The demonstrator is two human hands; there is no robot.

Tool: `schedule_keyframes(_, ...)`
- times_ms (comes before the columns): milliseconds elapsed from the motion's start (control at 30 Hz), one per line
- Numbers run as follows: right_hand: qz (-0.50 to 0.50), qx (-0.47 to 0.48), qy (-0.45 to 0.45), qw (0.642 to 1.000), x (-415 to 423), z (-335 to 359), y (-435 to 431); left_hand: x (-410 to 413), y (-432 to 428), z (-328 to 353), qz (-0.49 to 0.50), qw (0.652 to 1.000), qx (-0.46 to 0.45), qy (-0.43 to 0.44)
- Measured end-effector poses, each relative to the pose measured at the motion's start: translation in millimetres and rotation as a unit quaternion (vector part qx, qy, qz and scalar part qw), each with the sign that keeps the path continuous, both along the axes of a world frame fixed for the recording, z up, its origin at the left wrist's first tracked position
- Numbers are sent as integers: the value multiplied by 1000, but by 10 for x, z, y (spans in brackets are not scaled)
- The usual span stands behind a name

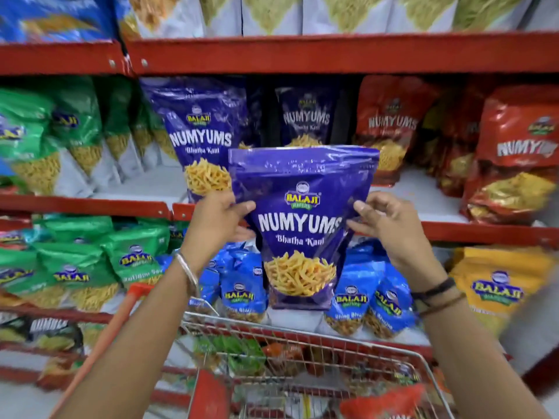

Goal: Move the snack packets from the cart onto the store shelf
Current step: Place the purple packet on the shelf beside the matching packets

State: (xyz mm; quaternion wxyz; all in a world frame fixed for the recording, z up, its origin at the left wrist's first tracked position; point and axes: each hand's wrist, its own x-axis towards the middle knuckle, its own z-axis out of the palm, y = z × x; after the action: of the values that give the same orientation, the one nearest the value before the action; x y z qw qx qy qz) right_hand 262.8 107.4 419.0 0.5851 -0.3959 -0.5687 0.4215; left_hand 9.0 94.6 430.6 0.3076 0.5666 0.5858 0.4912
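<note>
I hold a purple Numyums snack packet (301, 213) upright in the air in front of the middle shelf (423, 192). My left hand (216, 217) grips its left edge and my right hand (390, 225) pinches its right edge. Two matching purple packets (201, 137) stand on that shelf just behind it, with a bare white patch of shelf to the right of them. Below me is the wire cart (302, 337), with green, red and orange packets (242, 352) lying inside.
Green packets (60, 137) fill the shelf's left side and red ones (511, 155) its right. The lower shelf holds green, blue (372, 297) and yellow (499, 285) packets. The cart's orange handle (106, 337) runs under my left forearm.
</note>
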Motion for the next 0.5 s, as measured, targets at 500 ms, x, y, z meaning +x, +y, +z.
schedule_keyframes(500, -93, 96, 113, 985, -191, 601, 1500, 262, 1500, 530, 61, 979, 137, -139)
